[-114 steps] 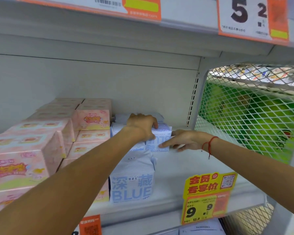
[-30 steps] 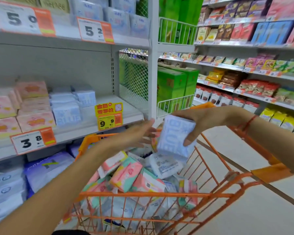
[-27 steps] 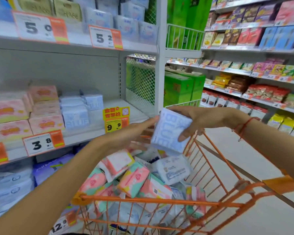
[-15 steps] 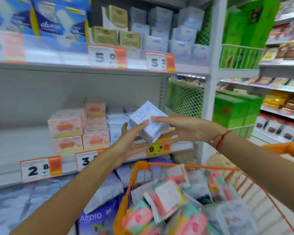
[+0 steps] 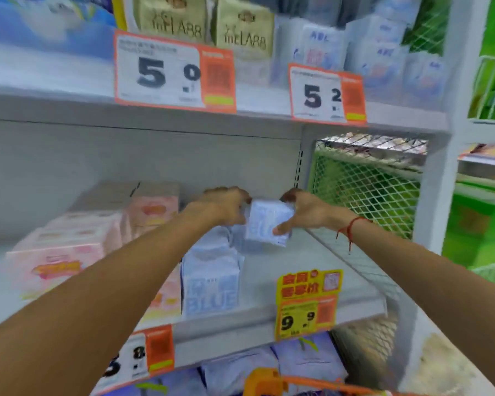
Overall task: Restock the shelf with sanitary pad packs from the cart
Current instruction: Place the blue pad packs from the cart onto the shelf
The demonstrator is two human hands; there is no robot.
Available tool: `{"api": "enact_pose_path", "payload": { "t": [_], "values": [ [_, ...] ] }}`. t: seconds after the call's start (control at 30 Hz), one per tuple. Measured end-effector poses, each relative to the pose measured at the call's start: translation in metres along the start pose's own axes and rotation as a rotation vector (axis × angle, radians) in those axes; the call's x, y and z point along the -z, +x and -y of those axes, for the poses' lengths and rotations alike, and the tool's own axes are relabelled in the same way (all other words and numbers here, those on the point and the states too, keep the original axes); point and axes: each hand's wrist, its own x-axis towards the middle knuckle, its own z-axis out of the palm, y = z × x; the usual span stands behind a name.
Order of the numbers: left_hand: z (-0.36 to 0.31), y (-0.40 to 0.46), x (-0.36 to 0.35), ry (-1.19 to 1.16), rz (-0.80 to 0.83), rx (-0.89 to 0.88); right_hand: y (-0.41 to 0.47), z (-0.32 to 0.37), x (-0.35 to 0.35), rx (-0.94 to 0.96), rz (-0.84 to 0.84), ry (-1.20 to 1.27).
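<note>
Both hands are up at the middle shelf point(image 5: 312, 261), holding one pale blue pack point(image 5: 265, 221) between them: left hand point(image 5: 223, 208) curled against its left side, fingers partly hidden behind it, right hand point(image 5: 306, 214) clamped on the right side with thumb under the lower corner and fingers over the top. The pack is tilted, above the shelf board and not yet set down as far as I can tell, just right of the blue row point(image 5: 210, 277) that runs from front to back; the frame is motion-blurred so contact with the row is unclear. Done so far, judging by the layout: a line of blue packs stands on the shelf, front one reading BLUE, next to stacked pink boxes point(image 5: 77, 247) on the left. Bare shelf remains to the right of the blue row up to the mesh side panel point(image 5: 366, 190), above the yellow 9.9 tag point(image 5: 307, 304), so there is room for more. Only the orange rim of the cart point(image 5: 265, 381) shows at the bottom edge; its contents are out of view, so how many packs are left cannot be told. Judgement: mid-task, one pack at the placing step, likely going behind or beside the existing blue ones, with more trips probable if the gap is to be filled. Upper shelf with 50 and 52 tags is stocked and not involved
</note>
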Motion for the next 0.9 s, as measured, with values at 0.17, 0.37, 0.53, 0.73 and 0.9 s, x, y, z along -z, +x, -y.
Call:
{"api": "enact_pose_path", "payload": {
  "t": [0.17,0.37,0.53,0.73,0.9],
  "values": [
    [0.009,0.016,-0.026,0.156,0.096,0.010,0.006,-0.008,-0.042,0.031,0.213,-0.028],
    [0.007,0.009,-0.019,0.226,0.118,-0.046,-0.002,-0.009,-0.032,0.067,0.306,0.131],
    [0.002,-0.001,-0.017,0.182,0.101,-0.006,-0.015,-0.007,-0.029,0.036,0.315,0.211],
    [-0.025,-0.047,-0.001,0.083,0.076,-0.013,-0.063,0.002,-0.003,0.072,0.135,0.241],
    [-0.060,-0.111,0.021,0.013,0.103,-0.071,-0.141,0.006,0.019,0.143,0.066,0.202]
  ]
}}
